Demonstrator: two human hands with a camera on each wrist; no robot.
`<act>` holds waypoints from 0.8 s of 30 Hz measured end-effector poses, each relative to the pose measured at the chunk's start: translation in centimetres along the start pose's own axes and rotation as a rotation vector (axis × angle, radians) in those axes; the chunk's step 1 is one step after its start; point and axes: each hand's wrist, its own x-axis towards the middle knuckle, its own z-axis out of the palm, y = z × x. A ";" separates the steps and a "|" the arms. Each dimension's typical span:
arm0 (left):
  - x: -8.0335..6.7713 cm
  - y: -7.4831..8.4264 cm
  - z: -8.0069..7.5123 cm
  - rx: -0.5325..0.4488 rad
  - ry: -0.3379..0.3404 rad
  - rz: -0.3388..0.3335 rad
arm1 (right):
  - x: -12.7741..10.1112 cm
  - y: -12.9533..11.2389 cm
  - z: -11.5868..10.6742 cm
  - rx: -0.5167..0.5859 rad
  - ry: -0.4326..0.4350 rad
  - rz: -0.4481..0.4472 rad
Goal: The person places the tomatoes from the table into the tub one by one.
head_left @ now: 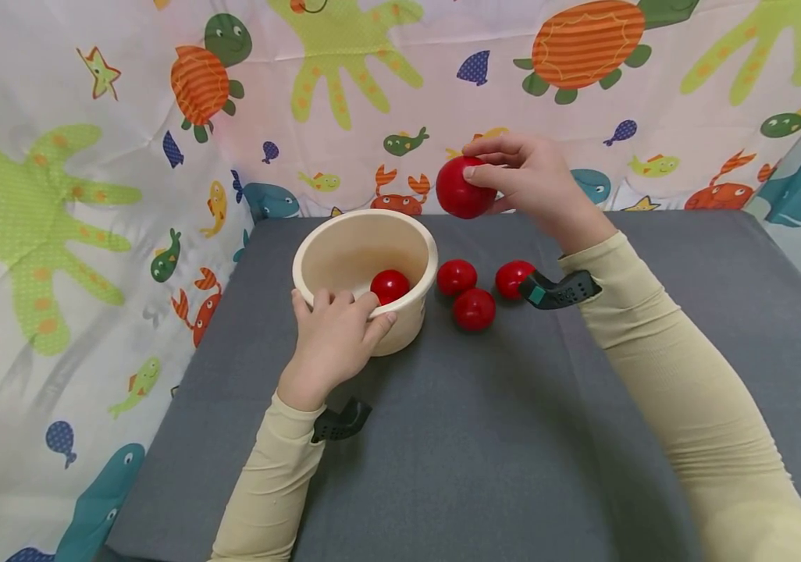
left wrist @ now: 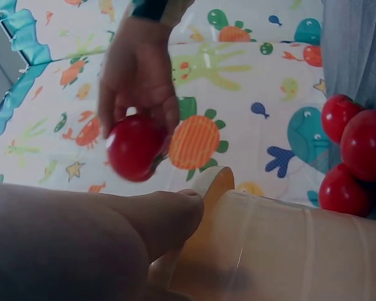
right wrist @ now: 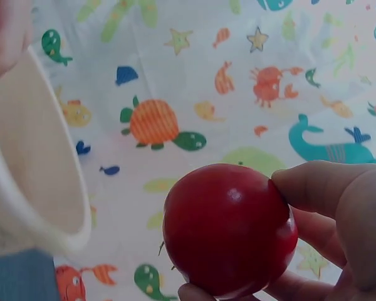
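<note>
My right hand (head_left: 530,176) holds a red tomato (head_left: 458,191) in the air, to the right of and above a cream bucket (head_left: 411,320). Thumb and fingers pinch its side in the right wrist view, where the tomato (right wrist: 229,229) shows large. My left hand (head_left: 333,336) grips the bucket's near rim, fingers over the edge. The bucket leans slightly toward me, and one tomato (head_left: 389,286) lies inside. Right of it on the table sit three more: one tomato (head_left: 457,277), a nearer tomato (head_left: 474,310) and another tomato (head_left: 513,279) partly covered by the right wrist strap.
A grey cloth (head_left: 457,445) covers the table. Behind it and along the left hangs a white curtain (head_left: 351,164) printed with sea animals. Black straps sit on both wrists, the left strap (head_left: 340,421) close above the tabletop.
</note>
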 end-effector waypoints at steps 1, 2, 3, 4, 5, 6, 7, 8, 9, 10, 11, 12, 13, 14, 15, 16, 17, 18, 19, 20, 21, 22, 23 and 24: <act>0.0 0.0 0.0 0.000 0.001 0.000 | 0.2 -0.3 0.4 0.003 -0.005 -0.012; 0.0 0.0 0.0 -0.001 0.003 0.001 | 0.3 -0.6 0.8 0.001 -0.007 -0.026; 0.0 0.0 -0.1 0.000 0.003 0.001 | 0.5 -0.8 1.3 0.004 -0.013 -0.036; 0.0 0.0 -0.1 0.003 0.004 0.000 | 0.6 -1.1 1.7 0.004 -0.017 -0.046; 0.0 -0.1 -0.1 0.005 0.006 0.000 | 0.7 -1.4 2.2 0.003 -0.023 -0.055; 0.0 -0.1 -0.2 0.006 0.007 -0.001 | 0.9 -1.6 2.7 0.000 -0.030 -0.063; 0.0 -0.1 -0.2 0.005 0.007 -0.003 | 1.0 -1.8 3.2 -0.004 -0.038 -0.064; 0.0 -0.1 -0.2 0.006 0.007 -0.003 | 1.2 -2.0 3.7 -0.007 -0.047 -0.069; 0.0 -0.1 -0.2 0.007 0.006 -0.005 | 1.2 -2.1 4.2 -0.004 -0.057 -0.072; 0.0 -0.1 -0.2 0.006 0.005 -0.006 | 1.3 -2.2 4.7 0.000 -0.068 -0.077; 0.0 -0.1 -0.2 0.006 0.003 -0.007 | 1.4 -2.2 5.2 0.008 -0.080 -0.082; 0.0 -0.1 -0.2 0.004 0.000 -0.008 | 1.4 -2.1 5.7 0.023 -0.094 -0.086; 0.1 0.0 -0.2 0.002 -0.003 -0.008 | 1.4 -2.1 6.3 0.030 -0.103 -0.088; 0.1 0.0 -0.2 0.000 -0.005 -0.008 | 1.4 -2.0 6.8 0.039 -0.111 -0.090; 0.1 0.0 -0.2 -0.001 -0.008 -0.007 | 1.3 -1.9 7.2 0.045 -0.119 -0.086; 0.1 0.0 -0.2 -0.001 -0.010 -0.006 | 1.2 -1.8 7.7 0.050 -0.128 -0.078; 0.1 0.0 -0.2 -0.001 -0.011 -0.005 | 1.2 -1.7 8.2 0.050 -0.137 -0.068; 0.1 0.0 -0.2 -0.003 -0.013 -0.005 | 1.1 -1.5 8.6 0.048 -0.142 -0.054; 0.2 0.0 -0.1 -0.003 -0.014 -0.005 | 1.1 -1.3 9.0 0.041 -0.148 -0.042; 0.2 0.0 -0.1 -0.002 -0.016 -0.005 | 1.0 -1.1 9.4 0.040 -0.152 -0.030; 0.2 0.0 -0.1 0.000 -0.016 -0.005 | 1.0 -0.9 9.7 0.039 -0.157 -0.021; 0.2 0.0 -0.1 0.000 -0.017 -0.005 | 0.9 -0.6 10.0 0.035 -0.161 -0.011; 0.2 0.0 0.0 0.000 -0.019 -0.006 | 0.9 -0.3 10.4 0.027 -0.165 -0.006; 0.1 0.0 0.0 -0.001 -0.020 -0.006 | 0.9 0.0 10.6 0.021 -0.168 -0.002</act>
